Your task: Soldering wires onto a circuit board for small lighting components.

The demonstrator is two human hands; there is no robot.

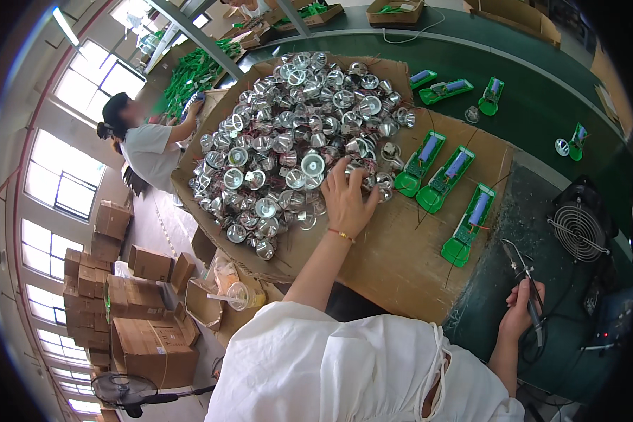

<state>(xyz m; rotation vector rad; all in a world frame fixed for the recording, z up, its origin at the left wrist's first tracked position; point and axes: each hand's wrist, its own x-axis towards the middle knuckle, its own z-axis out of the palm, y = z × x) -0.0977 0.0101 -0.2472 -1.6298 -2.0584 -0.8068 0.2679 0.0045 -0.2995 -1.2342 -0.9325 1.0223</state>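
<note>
A big heap of shiny silver reflector cups [288,130] with thin wires lies on cardboard. My left hand [347,200] is at its near right edge, fingers spread over the cups and fingertips among them; whether they touch one is hidden. In my right hand [519,313] is a soldering iron [533,309], its bent metal tip pointing up and away. Between the hands, three open green housings, each with a blue cylindrical battery and a circuit board, lie on the cardboard sheet: a left housing [420,163], a middle housing [446,179] and a right housing [468,225].
More green housings [491,96] lie on the dark green conveyor [520,60] beyond. A round-grilled fan [578,231] stands at the right. A plastic drink cup [240,295] is left of me, near stacked cartons [155,352]. Another person [148,144] works at the far left.
</note>
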